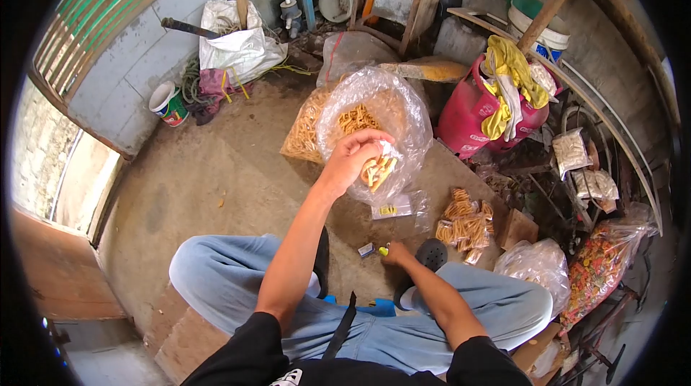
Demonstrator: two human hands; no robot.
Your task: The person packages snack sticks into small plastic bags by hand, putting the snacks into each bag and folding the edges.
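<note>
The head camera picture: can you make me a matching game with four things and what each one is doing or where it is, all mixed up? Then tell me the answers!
Things:
1. left hand
2. right hand
3. yellow cloth
4. snack packs

Doing or place:
A. draped over a pink container
B. heaped on the floor
C. holding a small clear bag of snack sticks
D. holding a small yellow-green thing

Right pairs: 1-C, 2-D, 3-A, 4-B
</note>
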